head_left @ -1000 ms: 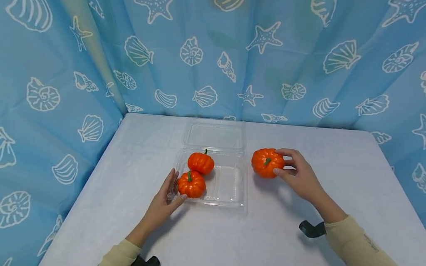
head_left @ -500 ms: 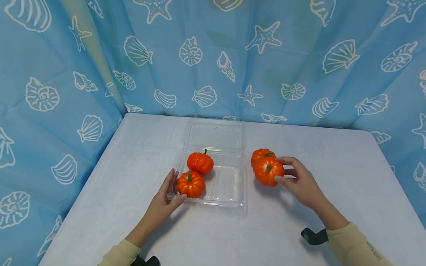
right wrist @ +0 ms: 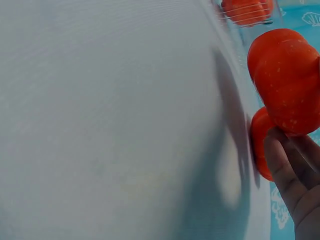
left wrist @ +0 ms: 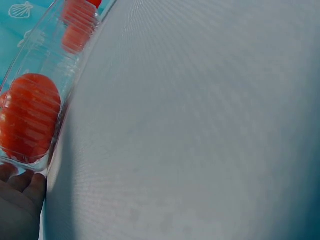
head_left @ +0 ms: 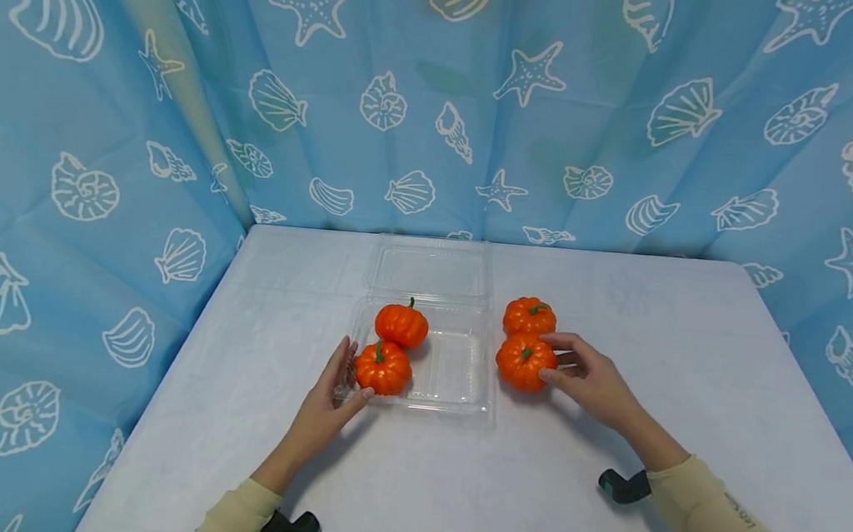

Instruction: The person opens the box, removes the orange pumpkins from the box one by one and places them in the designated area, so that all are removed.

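Observation:
My right hand [head_left: 593,386] pinches a small orange pumpkin [head_left: 521,363] with a green stem, its fingers behind and thumb in front. In the right wrist view that pumpkin [right wrist: 286,82] hangs off the white surface, in front of another pumpkin [right wrist: 261,150]. The other pumpkin [head_left: 530,314] rests on the table right of a clear plastic clamshell box [head_left: 456,373]. Inside the box's left half sit two more pumpkins, a rear one [head_left: 402,326] and a front one [head_left: 383,369]. My left hand [head_left: 323,412] touches the box's front left corner with fairly straight fingers.
The box's clear lid [head_left: 432,271] lies folded back toward the table's far edge. A white cloth covers the table [head_left: 439,492]. Behind and beside it hangs a blue curtain [head_left: 588,128] with white shells and starfish. A black device [head_left: 623,486] sits at each wrist.
My right hand moved a pumpkin toward me, then slightly left, uncovering another pumpkin behind it. My left hand and the box stayed where they were.

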Tool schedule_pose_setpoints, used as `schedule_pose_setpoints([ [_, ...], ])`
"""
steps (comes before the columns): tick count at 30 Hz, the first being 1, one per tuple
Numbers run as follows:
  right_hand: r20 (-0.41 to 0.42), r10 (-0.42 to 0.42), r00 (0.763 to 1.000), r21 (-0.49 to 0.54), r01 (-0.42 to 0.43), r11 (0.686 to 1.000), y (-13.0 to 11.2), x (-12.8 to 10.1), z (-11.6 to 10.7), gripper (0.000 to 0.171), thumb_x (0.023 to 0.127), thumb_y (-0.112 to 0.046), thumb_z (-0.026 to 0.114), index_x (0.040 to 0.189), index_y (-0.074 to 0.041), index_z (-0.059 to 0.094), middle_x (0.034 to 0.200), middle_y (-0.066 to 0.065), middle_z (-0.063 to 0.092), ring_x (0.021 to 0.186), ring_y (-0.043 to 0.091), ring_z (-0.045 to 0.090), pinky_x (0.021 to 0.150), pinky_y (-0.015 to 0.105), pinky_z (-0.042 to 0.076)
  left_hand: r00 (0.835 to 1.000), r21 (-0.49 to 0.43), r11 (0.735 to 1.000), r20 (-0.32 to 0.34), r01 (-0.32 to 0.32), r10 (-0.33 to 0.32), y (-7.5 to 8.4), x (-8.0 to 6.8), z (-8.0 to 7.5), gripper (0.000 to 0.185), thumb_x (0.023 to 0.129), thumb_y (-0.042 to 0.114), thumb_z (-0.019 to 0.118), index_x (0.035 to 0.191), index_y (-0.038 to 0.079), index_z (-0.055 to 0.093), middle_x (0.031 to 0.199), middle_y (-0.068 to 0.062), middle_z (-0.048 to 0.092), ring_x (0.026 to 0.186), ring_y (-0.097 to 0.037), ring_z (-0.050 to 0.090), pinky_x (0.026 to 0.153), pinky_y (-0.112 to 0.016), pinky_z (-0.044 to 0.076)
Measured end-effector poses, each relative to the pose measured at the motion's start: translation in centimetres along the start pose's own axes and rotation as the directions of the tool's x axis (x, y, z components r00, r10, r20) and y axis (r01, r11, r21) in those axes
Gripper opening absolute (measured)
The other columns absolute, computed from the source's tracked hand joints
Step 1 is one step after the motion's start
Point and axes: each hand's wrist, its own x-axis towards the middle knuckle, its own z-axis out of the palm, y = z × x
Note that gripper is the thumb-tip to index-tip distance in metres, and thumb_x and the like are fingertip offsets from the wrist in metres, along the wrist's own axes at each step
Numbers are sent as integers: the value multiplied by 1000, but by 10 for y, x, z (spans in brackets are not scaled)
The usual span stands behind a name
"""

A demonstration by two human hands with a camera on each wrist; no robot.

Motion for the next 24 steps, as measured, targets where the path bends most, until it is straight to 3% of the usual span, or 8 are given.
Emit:
schedule_pose_setpoints([
  [5,3,-14,1000,-10,14,1000,9,-2,4,49,96,-25,73,140,-11,54,136,14,60,115,31,64,92,27,55,1000,-4,1000,1,-3,3,0,0,0,90,97,30,71,165,16,14,166,-8,29,153,-26,27,120,-52,24],
  [16,26,84,996,26,-84,996,15,-5,5,55,96,-30,73,143,-11,51,140,15,58,122,32,60,101,48,53,1000,-35,999,-8,-7,7,2,0,1,89,96,24,73,164,16,17,165,-10,31,152,-27,29,120,-52,26],
  [20,30,80,996,31,-81,996,18,-5,4,55,96,-29,73,143,-11,50,140,15,58,122,31,60,101,47,52,1000,-30,1000,-8,-6,6,2,0,1,88,96,27,72,164,17,18,165,-8,31,152,-25,28,120,-51,25],
  [24,36,69,997,33,-70,997,20,-5,5,55,97,-29,72,144,-12,50,142,15,56,122,31,60,101,36,53,1000,-30,1000,-5,-6,6,1,0,1,87,97,29,71,164,17,17,165,-7,30,152,-25,28,120,-50,25],
])
